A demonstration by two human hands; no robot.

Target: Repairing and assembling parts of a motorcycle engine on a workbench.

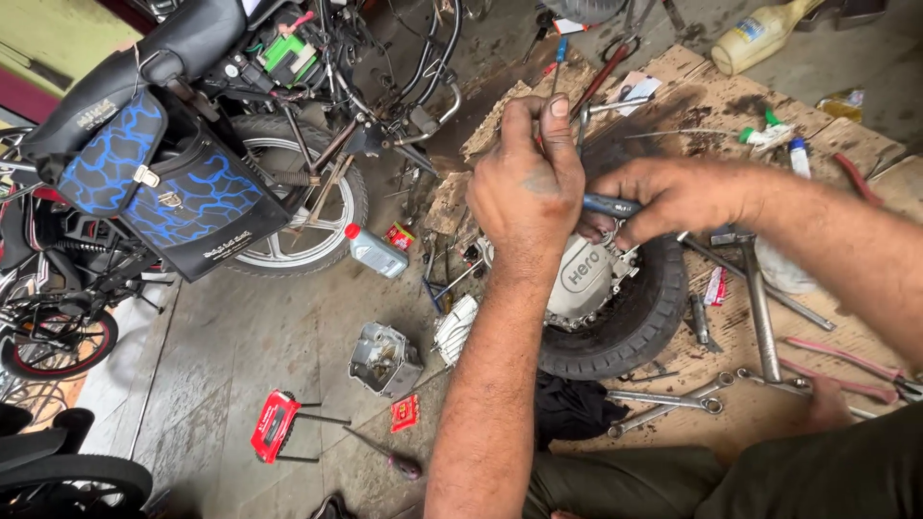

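L hand (527,187) is closed on a thin metal tool (583,120); R hand (673,197) is clamped on a blue-handled tool (611,206). Both sit over the engine cover (582,274), which rests in a tyre (635,322). Wrenches (663,402) lie near, on oily cardboard (711,106). Motorcycle (221,115) stands left on the concrete floor (250,346).

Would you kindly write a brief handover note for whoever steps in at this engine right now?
Left hand: closed around a thin metal tool, raised above the silver engine cover.
Right hand: gripping a blue-handled tool over the same cover.
The engine sits inside a black rubber tyre on the wooden boards; steel spanners lie in front.
Done: cannot tell.
Left: cover is on; both tools are at its upper edge.
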